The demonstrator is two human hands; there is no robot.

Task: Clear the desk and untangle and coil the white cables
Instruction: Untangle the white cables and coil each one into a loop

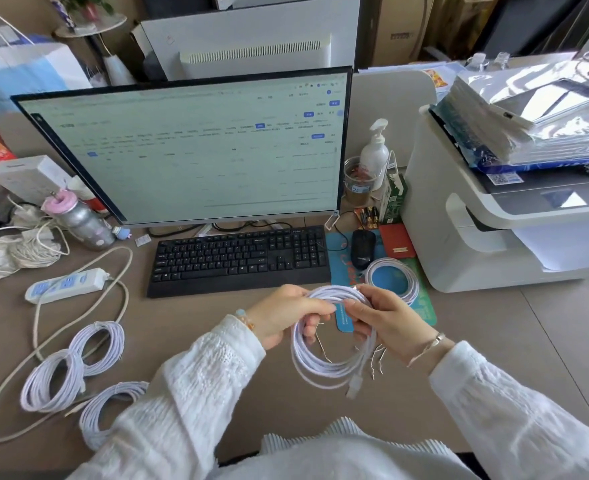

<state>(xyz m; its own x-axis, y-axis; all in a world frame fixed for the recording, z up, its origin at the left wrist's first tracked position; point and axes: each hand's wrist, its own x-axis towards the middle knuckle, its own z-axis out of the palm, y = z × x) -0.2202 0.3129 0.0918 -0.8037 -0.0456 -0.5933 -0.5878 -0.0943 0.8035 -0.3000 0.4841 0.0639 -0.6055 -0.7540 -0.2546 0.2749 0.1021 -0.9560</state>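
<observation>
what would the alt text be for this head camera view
A person's left hand and right hand hold a coil of white cable above a brown desk. Three more coils lie at the left beside a power strip, and one more lies on the mouse pad by the keyboard.

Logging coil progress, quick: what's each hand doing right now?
Left hand: closed grip on the top of the white cable coil.
Right hand: closed grip on the same coil.

You hold a white cable coil [331, 341]; 3 white coils [78, 368] lie beside your black keyboard [237, 258], blue-green mouse mat [421, 306] and red booklet [397, 240].
</observation>
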